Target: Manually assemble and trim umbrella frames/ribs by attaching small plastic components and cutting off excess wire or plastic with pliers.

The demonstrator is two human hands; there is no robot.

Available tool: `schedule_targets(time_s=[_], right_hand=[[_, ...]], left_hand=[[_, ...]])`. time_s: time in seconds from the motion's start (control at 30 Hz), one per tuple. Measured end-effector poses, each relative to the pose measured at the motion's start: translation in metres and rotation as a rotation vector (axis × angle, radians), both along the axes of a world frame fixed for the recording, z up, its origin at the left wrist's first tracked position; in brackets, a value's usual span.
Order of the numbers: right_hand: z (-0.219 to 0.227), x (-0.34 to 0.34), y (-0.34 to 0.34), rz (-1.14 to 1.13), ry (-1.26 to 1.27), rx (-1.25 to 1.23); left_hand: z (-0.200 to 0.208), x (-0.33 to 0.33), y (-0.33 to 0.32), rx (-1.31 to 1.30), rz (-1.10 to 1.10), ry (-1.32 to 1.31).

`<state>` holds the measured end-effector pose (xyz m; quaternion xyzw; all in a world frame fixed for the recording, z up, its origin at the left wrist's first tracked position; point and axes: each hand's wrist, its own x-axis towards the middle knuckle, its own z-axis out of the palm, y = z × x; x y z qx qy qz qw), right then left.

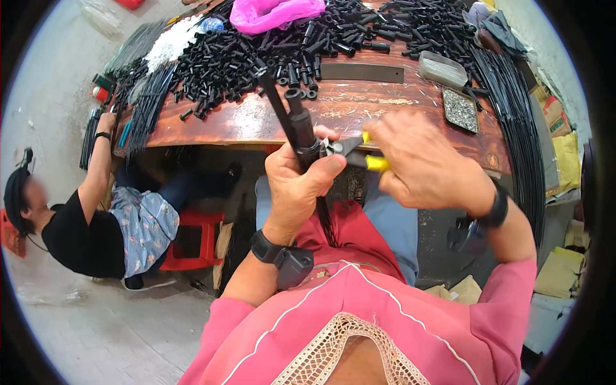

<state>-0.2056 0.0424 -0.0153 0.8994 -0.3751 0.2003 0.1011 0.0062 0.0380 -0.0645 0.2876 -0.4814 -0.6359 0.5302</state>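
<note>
My left hand is wrapped round a black rod assembly that looks like a folded umbrella frame. It tilts up and away over the table's front edge, with thin black rods hanging below the hand. My right hand is closed on a pair of pliers with yellow-and-dark handles. The pliers' jaws are at the collar of the assembly, beside my left thumb. A small light-coloured bit shows by the jaws; whether they grip it I cannot tell.
Black plastic tubes heap across the wooden table. A tin of small metal pieces, a clear box and long black rods lie at right. A flat dark bar lies behind my hands. At left, a person reaches the table.
</note>
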Motion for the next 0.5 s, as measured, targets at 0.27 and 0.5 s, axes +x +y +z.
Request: schedule_targets(time_s=[0.27,0.5], right_hand=[[-0.016,-0.003,-0.003,0.222,-0.574,2.066],[0.019,-0.001,0.014,-0.132,-0.017,0.140]], left_hand=[[-0.003,0.000,-0.006,0.007,-0.118,0.171],[0.001,0.002,-0.007,0.082,0.006,0.054]])
